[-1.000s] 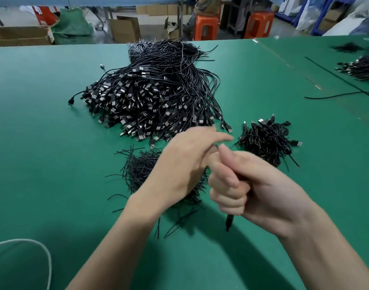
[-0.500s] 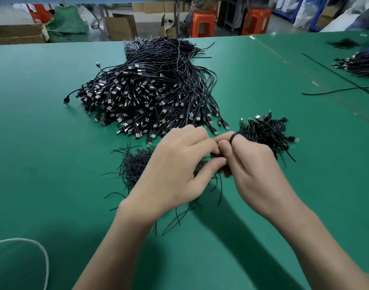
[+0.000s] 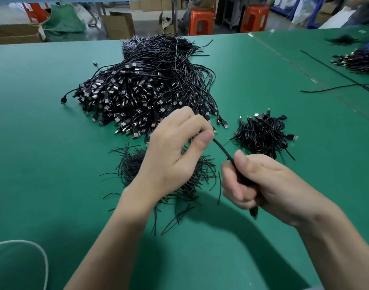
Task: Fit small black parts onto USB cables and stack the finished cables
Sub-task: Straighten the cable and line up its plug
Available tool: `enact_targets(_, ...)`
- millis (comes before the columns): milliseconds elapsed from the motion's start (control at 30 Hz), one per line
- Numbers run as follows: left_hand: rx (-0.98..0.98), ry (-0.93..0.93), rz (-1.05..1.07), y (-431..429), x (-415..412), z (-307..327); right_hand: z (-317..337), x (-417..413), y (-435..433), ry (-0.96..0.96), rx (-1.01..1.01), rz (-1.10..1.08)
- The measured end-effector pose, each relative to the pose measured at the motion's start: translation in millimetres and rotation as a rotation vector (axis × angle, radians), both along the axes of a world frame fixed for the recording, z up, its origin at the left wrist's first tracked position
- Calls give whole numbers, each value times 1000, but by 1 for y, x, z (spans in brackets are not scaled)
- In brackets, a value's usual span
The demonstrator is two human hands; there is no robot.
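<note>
One black USB cable is pinched near its end between thumb and forefinger of the left hand. The rest is clamped in the curled fingers of the right hand, with a dark end poking out below the fist. Whether a part is fitted yet cannot be told. A loose heap of thin black parts lies on the green table under the left hand. A small stack of finished cables is seen to the right. The large cable pile behind is far bigger, so most work is judged left.
</note>
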State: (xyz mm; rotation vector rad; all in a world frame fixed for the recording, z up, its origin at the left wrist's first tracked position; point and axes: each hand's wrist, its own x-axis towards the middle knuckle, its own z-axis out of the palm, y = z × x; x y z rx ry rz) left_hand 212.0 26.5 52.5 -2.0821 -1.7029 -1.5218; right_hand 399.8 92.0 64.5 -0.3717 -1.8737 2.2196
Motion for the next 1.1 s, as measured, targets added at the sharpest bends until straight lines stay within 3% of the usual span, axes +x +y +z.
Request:
enact_targets(133, -42, -118, -41, 11, 13, -21, 4, -7, -8, 275, -248, 69)
enact_targets(300, -207, -148, -120, 6, 30, -42, 11, -22, 0, 474, -195, -319)
enact_targets(367, -232, -37, -68, 2, 30, -43, 9, -26, 6, 470, 7, -491)
enact_targets(500, -186, 59, 9, -6, 21, -29, 2, -23, 18, 347, 649, -724)
enact_targets(567, -121, 40, 45, -7, 16, -18, -2, -19, 19, 173, 941, -741)
enact_targets(633, -83, 23, 53, -5, 8, -7, -7, -18, 16, -3, 1004, -667)
enact_targets(700, -54, 3, 32, -4, 0, 1, -12, -20, 10, -99, 859, -542)
enact_targets(767, -30, -40, 7, -3, -4, 6, -13, -20, 2, -95, 492, -355)
enact_targets(833, -28, -121, -19, -2, -3, 5, -10, -19, -4, -8, 60, -141)
enact_targets(900, -65, -188, -48, -2, 4, -1, -7, -20, -10, 140, -175, -15)
enact_targets(1000, -209, -302, -161, -4, 17, -13, -2, -25, -14, 325, -217, -150)
enact_targets(1100, -393, -288, -217, -10, 25, -23, 3, -30, -7, 395, -5, -456)
